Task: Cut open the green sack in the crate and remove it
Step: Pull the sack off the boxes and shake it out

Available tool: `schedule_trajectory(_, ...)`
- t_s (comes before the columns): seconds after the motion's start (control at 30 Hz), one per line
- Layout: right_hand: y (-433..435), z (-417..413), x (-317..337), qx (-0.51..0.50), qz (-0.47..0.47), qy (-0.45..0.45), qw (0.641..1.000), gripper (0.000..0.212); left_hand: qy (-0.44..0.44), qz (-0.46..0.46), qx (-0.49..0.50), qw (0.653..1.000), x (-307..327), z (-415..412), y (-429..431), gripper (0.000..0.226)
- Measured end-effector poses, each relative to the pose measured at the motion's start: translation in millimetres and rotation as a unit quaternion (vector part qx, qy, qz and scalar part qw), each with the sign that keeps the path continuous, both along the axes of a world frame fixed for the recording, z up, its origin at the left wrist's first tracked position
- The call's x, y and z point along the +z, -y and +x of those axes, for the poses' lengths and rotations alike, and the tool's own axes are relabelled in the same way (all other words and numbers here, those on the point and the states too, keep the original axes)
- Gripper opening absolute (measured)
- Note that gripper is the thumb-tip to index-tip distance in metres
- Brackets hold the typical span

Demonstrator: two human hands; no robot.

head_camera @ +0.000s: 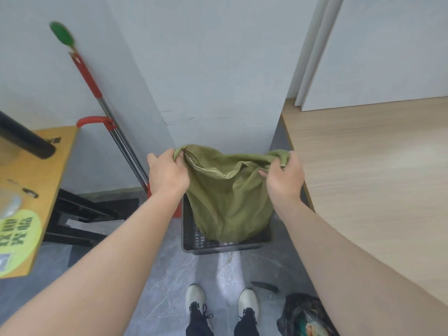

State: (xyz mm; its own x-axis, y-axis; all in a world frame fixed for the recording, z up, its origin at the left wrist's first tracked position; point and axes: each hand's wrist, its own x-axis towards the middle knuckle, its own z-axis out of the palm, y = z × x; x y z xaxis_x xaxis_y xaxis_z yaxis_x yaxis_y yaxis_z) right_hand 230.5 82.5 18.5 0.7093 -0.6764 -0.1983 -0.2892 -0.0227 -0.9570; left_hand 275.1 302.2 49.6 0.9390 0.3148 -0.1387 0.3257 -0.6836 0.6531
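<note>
Both my left hand (167,173) and right hand (284,177) pinched the top corners of the limp olive-green woven sack (228,197) at frame centre, its bottom hanging inside the black slotted plastic crate (194,238) on the grey floor.

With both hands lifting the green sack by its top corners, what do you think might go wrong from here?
1. The green sack has its lower end in the black crate; it may snag and drag the crate along.
2. The left hand and right hand pinch only bunched corners, so the cloth might slip free.
3. A dark tool and a bag lie on the floor by the feet: stepping back risks a trip.
</note>
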Motion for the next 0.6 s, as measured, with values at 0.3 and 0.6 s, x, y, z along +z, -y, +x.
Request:
schedule_trajectory(0.3, 15.8, 16.0, 68.3, 0.047, 0.127, 0.019, 0.991, 0.015, -0.02, -0.109, -0.009, 0.994, 63.7, 13.6, 16.8, 0.034)
schedule_trajectory(0.6, 33.2, 8.2, 150.5, 0.134, 0.061, 0.063, 0.987, 0.017, 0.018, -0.129, -0.004, 0.991, 138.9, 21.3, 8.9, 0.034)
